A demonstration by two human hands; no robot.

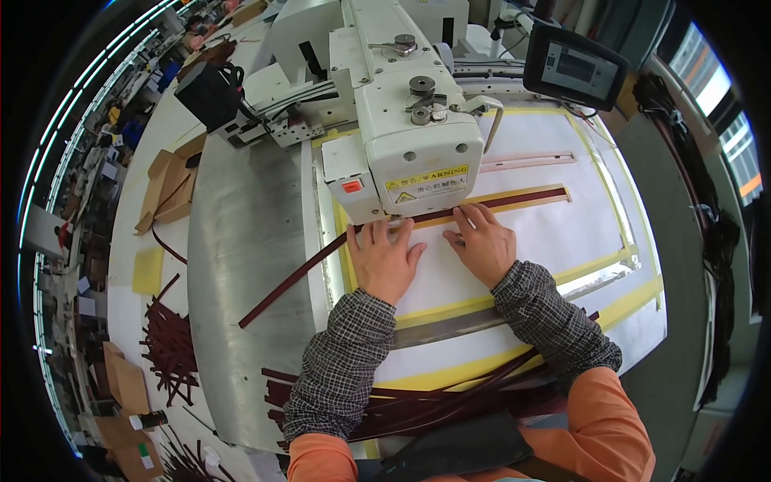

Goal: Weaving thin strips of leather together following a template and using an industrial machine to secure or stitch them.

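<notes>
Strip (293, 282): passes under head (418, 161); R part lies along slot (530, 206), L end out over metal plate (241, 241).
L hand (381, 261): fingers spread at strip, unclenched.
R hand (488, 245): fingertips at strip, thumb apart; no grasp seen.
Press: light, even, both sides.
Align: strip // slot edges, no twist.
Safety: fingers out from under head b4 any run.

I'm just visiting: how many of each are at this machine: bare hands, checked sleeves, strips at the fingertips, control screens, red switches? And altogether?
Bare hands: 2 (left hand, right hand)
Checked sleeves: 2 (left sleeve, right sleeve)
Dark red strip at the fingertips: 1
Control screen: 1
Red switch: 1
Total: 7
</notes>
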